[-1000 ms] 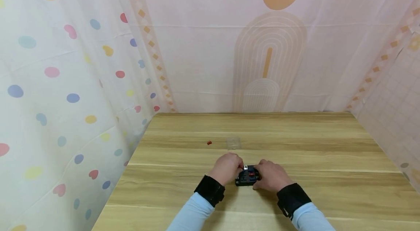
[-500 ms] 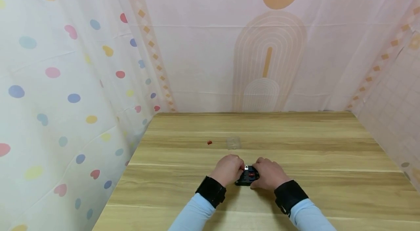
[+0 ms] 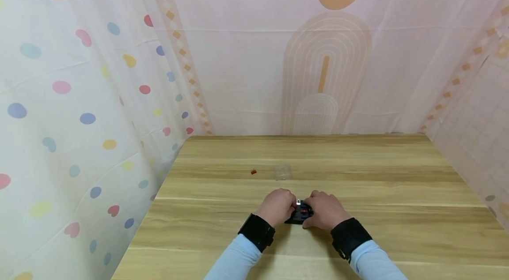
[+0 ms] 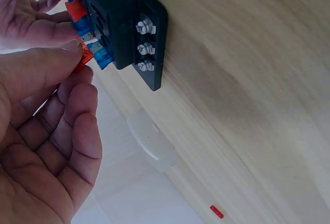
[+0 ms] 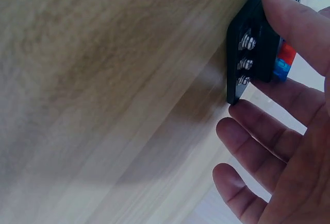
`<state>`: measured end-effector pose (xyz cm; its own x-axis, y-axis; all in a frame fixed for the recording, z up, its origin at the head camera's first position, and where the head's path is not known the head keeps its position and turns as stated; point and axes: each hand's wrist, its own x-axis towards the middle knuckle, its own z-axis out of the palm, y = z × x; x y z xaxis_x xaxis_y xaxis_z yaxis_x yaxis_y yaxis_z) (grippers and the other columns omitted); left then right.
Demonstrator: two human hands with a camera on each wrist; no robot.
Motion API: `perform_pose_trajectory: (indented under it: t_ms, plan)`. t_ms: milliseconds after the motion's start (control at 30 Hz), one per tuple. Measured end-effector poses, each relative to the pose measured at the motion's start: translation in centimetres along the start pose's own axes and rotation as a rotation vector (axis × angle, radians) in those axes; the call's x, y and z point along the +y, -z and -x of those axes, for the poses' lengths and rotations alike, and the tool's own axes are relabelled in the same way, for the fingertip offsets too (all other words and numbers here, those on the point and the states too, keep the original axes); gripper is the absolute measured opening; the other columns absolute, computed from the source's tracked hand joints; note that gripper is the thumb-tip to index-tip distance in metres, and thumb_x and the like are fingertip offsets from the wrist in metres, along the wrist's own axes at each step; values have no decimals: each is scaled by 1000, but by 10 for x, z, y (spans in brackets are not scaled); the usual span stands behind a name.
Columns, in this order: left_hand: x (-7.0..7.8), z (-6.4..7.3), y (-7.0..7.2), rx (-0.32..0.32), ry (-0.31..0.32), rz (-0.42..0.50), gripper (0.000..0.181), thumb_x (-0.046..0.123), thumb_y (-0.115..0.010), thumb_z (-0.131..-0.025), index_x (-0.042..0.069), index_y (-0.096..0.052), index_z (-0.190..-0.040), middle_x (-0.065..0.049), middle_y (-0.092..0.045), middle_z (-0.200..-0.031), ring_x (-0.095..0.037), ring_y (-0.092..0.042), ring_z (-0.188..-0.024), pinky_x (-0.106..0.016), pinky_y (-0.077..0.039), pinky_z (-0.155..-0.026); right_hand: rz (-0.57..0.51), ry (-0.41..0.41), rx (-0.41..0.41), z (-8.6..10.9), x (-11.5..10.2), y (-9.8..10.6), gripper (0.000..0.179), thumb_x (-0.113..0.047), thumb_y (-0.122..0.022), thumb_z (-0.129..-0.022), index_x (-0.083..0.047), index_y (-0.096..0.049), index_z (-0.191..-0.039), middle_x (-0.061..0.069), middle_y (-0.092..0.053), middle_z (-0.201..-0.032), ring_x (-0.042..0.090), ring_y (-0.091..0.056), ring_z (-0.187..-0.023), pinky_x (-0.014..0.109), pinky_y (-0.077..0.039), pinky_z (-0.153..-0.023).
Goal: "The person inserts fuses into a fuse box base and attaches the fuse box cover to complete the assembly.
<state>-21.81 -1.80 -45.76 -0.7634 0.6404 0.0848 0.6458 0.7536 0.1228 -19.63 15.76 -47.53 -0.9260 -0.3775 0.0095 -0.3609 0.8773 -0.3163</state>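
A black fuse block [image 3: 299, 213] with silver screw terminals [image 4: 146, 27] along one side lies on the table between both hands. Blue and red blade fuses stand in a row on its top. In the left wrist view, the left hand [image 3: 277, 206] pinches a red blade fuse [image 4: 85, 56] between thumb and index finger, right at the block, beside a blue fuse [image 4: 104, 59]. How deep that fuse sits in its slot is hidden by the fingers. The right hand [image 3: 327, 211] grips the block's opposite end, thumb on the near side, its other fingers spread.
Beyond the hands, a clear plastic cover [image 3: 282, 172] lies on the wooden table [image 3: 377, 174]. A loose red blade fuse [image 3: 253, 172] is to the left of that cover. Patterned curtains [image 3: 238, 72] hang along the table's back and sides.
The right hand has shifted slightly left along the block, covering more of its right end. The left hand stays at the fuse with hardly any movement.
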Motion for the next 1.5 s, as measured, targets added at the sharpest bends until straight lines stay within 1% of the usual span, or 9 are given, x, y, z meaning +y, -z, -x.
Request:
perform_pose_trajectory:
  t_ms: [267,467,633,867,1000,1167,1300,1500]
  plan:
    - [0,-1,-4,6,-19,-33,8,13,-79,-85,15,-75,-78,8,-65,-74,-5,-58,-70,-20,-48,-68,13,-18,-3,0,-1,1,52,-37,-92,-66,-8,-72,-105,5,-59,-96,24,-55,-81,46,-46,-71]
    - [1,-2,-4,-8,-15,-32,9,13,-78,-85,14,-74,-77,8,-64,-73,-5,-56,-68,-21,-47,-68,19,-27,-11,1,-3,2,53,-37,-91,-66,-7,-73,-106,7,-59,-97,24,-55,-82,46,-46,-73]
    - [2,-1,-5,-1,-19,-38,11,12,-78,-85,14,-74,-75,7,-63,-72,-5,-56,-68,-21,-47,-67,27,-18,-8,0,-4,2,52,-36,-92,-66,-7,-73,-104,5,-58,-93,22,-53,-80,45,-46,-72]
    - [4,0,-11,22,-38,-88,13,12,-79,-84,15,-73,-73,6,-63,-71,-5,-57,-67,-20,-47,-64,-1,16,7,-1,-3,-3,41,-31,-92,-67,-8,-72,-95,1,-56,-84,20,-52,-72,44,-46,-69]
    - [4,1,-11,27,-45,-103,15,13,-79,-83,15,-71,-71,5,-62,-71,-5,-57,-66,-19,-47,-63,-9,18,21,-1,-4,-3,39,-29,-92,-66,-8,-72,-92,1,-55,-82,19,-51,-72,43,-45,-67]
    - [4,1,-11,16,-46,-95,16,13,-79,-84,15,-72,-70,6,-61,-69,-5,-54,-64,-19,-46,-62,-21,19,26,-1,-3,-3,39,-29,-93,-65,-9,-72,-90,1,-54,-82,19,-50,-70,42,-44,-66]
    - [4,1,-10,10,-53,-111,16,14,-78,-85,15,-72,-70,6,-62,-69,-5,-54,-64,-19,-46,-63,-29,30,33,-1,-3,-3,38,-28,-93,-64,-8,-72,-89,1,-53,-81,19,-49,-69,42,-44,-64]
    - [2,-1,-9,18,-77,-125,18,13,-78,-84,16,-71,-67,7,-62,-67,-5,-55,-64,-19,-46,-62,-26,44,31,-3,-3,-2,37,-28,-93,-64,-8,-72,-87,0,-52,-80,17,-47,-68,40,-43,-63]
